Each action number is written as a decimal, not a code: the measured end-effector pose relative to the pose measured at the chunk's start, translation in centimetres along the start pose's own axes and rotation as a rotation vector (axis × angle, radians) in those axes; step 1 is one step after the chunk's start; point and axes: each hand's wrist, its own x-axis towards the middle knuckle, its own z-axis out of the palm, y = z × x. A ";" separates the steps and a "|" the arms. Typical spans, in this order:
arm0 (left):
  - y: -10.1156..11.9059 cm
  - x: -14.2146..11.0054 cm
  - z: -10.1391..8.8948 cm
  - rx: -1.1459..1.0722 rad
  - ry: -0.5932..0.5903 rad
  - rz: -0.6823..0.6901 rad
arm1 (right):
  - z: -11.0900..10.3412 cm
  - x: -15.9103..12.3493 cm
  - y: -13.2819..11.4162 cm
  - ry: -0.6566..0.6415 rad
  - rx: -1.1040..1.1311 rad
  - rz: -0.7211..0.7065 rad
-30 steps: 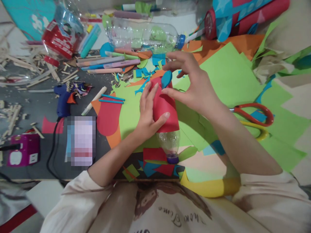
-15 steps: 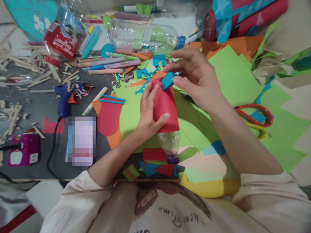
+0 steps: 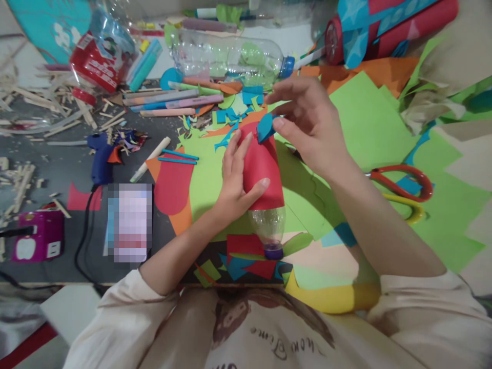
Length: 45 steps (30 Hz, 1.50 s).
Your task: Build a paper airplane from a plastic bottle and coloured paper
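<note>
A plastic bottle (image 3: 268, 225) lies with its purple cap toward me, its body wrapped in red paper (image 3: 261, 174). My left hand (image 3: 237, 177) holds the wrapped part from the left, thumb across the top. Near the bottle's far end a small blue paper piece (image 3: 265, 128) stands up from the red wrap. The thumb of my right hand (image 3: 307, 123) is at that piece's edge, and the other fingers are spread and curved above it. Whether the thumb presses on the piece, I cannot tell. Green paper sheets (image 3: 207, 195) lie under the bottle.
A blue glue gun (image 3: 100, 159) and a phone (image 3: 132, 223) lie to the left. Scissors with red and yellow handles (image 3: 403, 184) rest at the right. Markers (image 3: 177, 100), a clear bottle (image 3: 230, 56) and a decorated red bottle (image 3: 400, 31) are farther back. Wood sticks (image 3: 23, 179) litter the left.
My right hand's fingers have shifted very slightly above the blue piece. My left hand and the bottle have stayed in place.
</note>
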 end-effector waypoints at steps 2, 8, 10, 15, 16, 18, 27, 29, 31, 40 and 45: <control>0.0 0.0 0.0 0.001 0.006 0.000 | 0.0 0.0 -0.1 0.002 -0.011 -0.046; 0.1 0.0 -0.1 -0.017 -0.004 -0.002 | -0.1 0.0 -0.6 -0.039 -0.207 -0.119; 0.1 0.0 -0.1 -0.019 -0.011 -0.002 | -0.1 0.0 -0.8 -0.060 -0.240 -0.161; 0.0 0.0 0.0 -0.023 0.000 -0.002 | 0.0 -0.1 -1.0 -0.071 -0.298 -0.184; 0.0 0.0 0.0 -0.025 0.003 -0.004 | 0.0 -0.1 -1.0 -0.074 -0.318 -0.173; 0.0 0.0 0.0 -0.030 0.000 -0.010 | 0.0 -0.2 -0.9 -0.084 -0.352 -0.146; -0.2 -0.1 0.0 -0.037 0.008 0.028 | -0.1 -0.4 0.2 -0.122 -0.466 -0.161; -0.2 0.0 0.1 -0.039 0.010 0.028 | -0.1 -0.3 0.1 -0.109 -0.469 -0.186; -0.3 0.0 0.1 -0.042 0.008 0.033 | -0.1 -0.3 -0.1 -0.076 -0.465 -0.202; -0.1 -0.1 0.1 -0.026 0.015 0.017 | -0.7 -0.1 0.0 -0.099 -0.333 -0.149; 0.0 -0.1 0.1 -0.031 0.020 0.006 | -0.7 -0.1 0.6 -0.109 -0.329 -0.156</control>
